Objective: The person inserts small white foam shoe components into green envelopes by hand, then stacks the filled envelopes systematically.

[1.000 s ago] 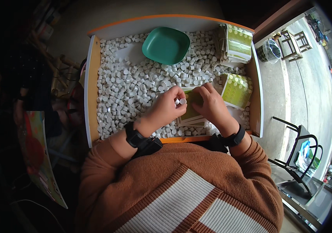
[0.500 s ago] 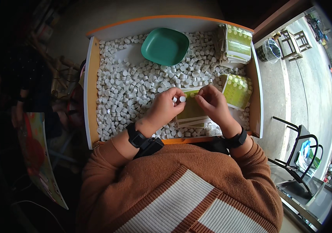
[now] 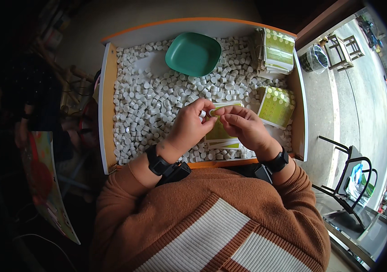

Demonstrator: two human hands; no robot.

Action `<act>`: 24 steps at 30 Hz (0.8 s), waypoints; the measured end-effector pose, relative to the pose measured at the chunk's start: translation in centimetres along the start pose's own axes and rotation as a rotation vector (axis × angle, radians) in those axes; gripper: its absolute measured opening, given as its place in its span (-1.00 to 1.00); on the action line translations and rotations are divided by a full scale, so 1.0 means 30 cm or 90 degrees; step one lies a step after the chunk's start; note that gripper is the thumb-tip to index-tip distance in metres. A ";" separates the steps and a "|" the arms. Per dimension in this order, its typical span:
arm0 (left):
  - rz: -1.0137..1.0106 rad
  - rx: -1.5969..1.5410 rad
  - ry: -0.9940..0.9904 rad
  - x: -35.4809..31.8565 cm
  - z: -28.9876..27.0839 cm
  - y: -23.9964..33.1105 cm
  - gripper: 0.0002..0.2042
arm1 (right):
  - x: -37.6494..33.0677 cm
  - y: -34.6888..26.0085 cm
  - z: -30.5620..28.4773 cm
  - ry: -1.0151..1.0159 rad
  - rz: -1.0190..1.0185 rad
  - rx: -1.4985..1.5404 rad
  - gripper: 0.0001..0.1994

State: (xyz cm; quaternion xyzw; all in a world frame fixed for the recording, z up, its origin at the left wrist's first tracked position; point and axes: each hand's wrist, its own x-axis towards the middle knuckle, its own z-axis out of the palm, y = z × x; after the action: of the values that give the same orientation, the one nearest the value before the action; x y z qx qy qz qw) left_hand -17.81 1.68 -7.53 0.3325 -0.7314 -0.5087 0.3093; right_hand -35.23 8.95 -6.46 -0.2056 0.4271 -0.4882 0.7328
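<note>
My left hand (image 3: 191, 123) is closed in a pinch on a small white round cap (image 3: 212, 113), whose face shows a yellowish tint. A second white piece shows between its fingers. My right hand (image 3: 247, 128) meets it from the right, thumb and forefinger pinched together at the cap's edge; whatever lies between those fingertips is too small to make out. Beneath both hands lies a stack of green sheets (image 3: 219, 132), partly covered by the right hand. Loose white caps (image 3: 152, 104) surround it in a shallow drawer-like tray (image 3: 106, 104).
A green plastic dish (image 3: 193, 54) rests on the caps at the far side. Green sheets with pale round spots (image 3: 276, 106) lie to the right, below a thicker bundle (image 3: 278, 50). Beyond the tray stand a black chair (image 3: 354, 177) and a bin (image 3: 313, 60). Another person (image 3: 30, 90) is at left.
My right hand has moved left from above the green sheets to the cap in my left hand, and their fingertips now meet. The cap's face looked white before and now looks yellowish.
</note>
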 end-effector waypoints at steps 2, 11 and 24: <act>-0.014 -0.010 0.001 -0.004 -0.004 0.016 -0.80 | 0.000 0.001 0.000 -0.002 0.002 -0.015 -0.79; -0.028 -0.047 -0.025 0.002 -0.008 -0.025 -0.91 | 0.002 0.047 -0.020 0.079 -0.244 -0.443 -0.81; 0.211 0.336 0.197 0.299 -0.279 -0.046 -0.84 | -0.021 0.029 -0.043 0.249 -0.502 -0.860 -0.82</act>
State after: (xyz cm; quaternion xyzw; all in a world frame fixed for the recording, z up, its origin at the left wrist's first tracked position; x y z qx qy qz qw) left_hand -16.22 -10.38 -5.39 0.3505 -0.8264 -0.1885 0.3984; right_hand -35.92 10.03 -7.53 -0.6504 0.6467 -0.3745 0.1362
